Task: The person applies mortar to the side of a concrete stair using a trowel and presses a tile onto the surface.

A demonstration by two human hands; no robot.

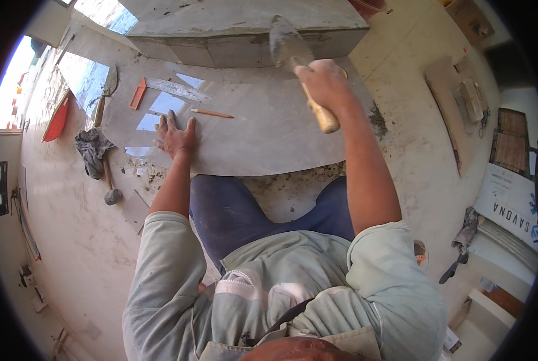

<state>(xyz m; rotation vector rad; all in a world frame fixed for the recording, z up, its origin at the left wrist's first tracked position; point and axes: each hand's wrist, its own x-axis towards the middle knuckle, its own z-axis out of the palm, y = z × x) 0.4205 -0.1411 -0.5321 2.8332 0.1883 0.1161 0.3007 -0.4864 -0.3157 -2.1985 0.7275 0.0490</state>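
Right hand [322, 84]: my fingers clenched around the wooden-handled steel trowel [296, 60]; rigid, light, best held mid-handle
Left hand [176, 136]: my fingers splayed flat on the large grey stone tile [263, 132]; heavy, brittle

My view: pale green shirt [281, 289] | sleeves rolled above elbows, well behind each hand | dark blue trousers [221, 210] | hands bare, no gloves

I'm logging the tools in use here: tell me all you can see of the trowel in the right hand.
The steel-bladed trowel with a pale wooden handle has a grey, mortar-smeared blade pointing away toward the raised grey ledge. The right hand grips its handle, whose butt sticks out below the fist, above the large grey tile.
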